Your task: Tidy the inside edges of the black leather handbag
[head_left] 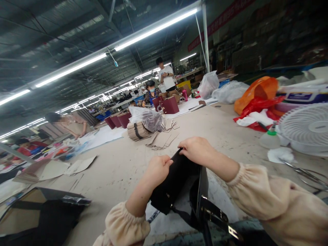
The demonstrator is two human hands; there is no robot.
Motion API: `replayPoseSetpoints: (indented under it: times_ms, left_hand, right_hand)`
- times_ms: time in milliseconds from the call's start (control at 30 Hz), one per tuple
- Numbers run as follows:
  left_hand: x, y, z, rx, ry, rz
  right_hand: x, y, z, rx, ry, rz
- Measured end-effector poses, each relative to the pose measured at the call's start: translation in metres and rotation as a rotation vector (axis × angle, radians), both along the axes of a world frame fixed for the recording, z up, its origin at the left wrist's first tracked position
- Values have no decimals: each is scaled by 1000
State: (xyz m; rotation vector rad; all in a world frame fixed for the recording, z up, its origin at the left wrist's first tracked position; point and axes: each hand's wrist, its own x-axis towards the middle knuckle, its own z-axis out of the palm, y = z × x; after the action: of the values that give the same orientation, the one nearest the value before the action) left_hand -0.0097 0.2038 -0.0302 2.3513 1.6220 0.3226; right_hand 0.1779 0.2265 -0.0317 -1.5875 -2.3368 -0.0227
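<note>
A black handbag (176, 181) with gold-coloured metal fittings stands on the table in front of me, its mouth partly spread. My left hand (158, 172) pinches the upper edge of its far panel near the left part. Farther along that same edge, my right hand (196, 150) grips the corner between thumb and fingers. A strap with a buckle (217, 215) hangs over the near side. White sheet material (220, 194) lies beneath the bag. The bag's inside is dark and mostly hidden.
Beige card pieces (162, 138) and a card bundle (138, 131) lie ahead. At right are a white fan (307, 128), a green-capped bottle (271, 138) and scissors (304, 171). Another black piece (51, 218) lies at left. Maroon bags (169, 105) and several people are farther back.
</note>
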Motion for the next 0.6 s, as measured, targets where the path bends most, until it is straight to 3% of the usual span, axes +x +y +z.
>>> replayPoseSetpoints:
  times_ms: [400, 600]
  left_hand:
    - [4, -2, 1, 10, 62, 21]
    - [16, -4, 5, 57, 73, -106]
  right_hand:
    - [1, 1, -1, 34, 2, 15]
    - [3, 4, -2, 38, 25, 4]
